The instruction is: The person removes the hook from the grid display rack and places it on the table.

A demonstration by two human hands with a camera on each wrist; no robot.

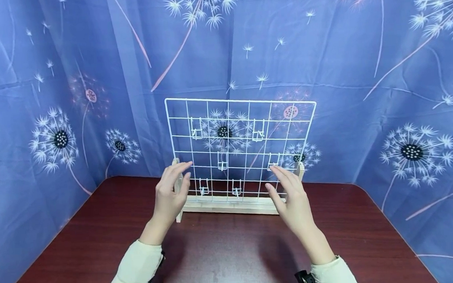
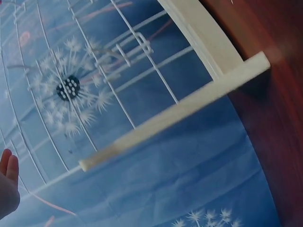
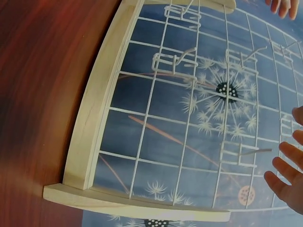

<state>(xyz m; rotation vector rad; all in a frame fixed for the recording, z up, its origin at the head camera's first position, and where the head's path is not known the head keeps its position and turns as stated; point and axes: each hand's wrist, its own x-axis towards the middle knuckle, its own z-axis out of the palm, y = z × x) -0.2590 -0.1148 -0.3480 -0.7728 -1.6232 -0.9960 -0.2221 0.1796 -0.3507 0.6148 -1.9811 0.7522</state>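
Observation:
A white wire grid panel [image 1: 239, 101] stands upright in a pale wooden stand [image 1: 230, 206] on the table. Several white wire hooks, such as one at upper right [image 1: 259, 134] and one near the bottom [image 1: 236, 191], hang on its bars. My left hand [image 1: 170, 197] is raised by the panel's left side, fingers extended, holding nothing. On the right, my other hand [image 1: 295, 200] is held up in front of the lower right part, fingers spread and nothing in them. Fingers [image 3: 286, 172] of that hand show apart from the grid in the right wrist view.
The dark red-brown wooden table [image 1: 225, 254] extends in front of the stand and to both sides. A blue curtain [image 1: 291, 59] with dandelion prints hangs behind and along both sides. Wooden side uprights [image 2: 175, 111] hold the panel's lower ends.

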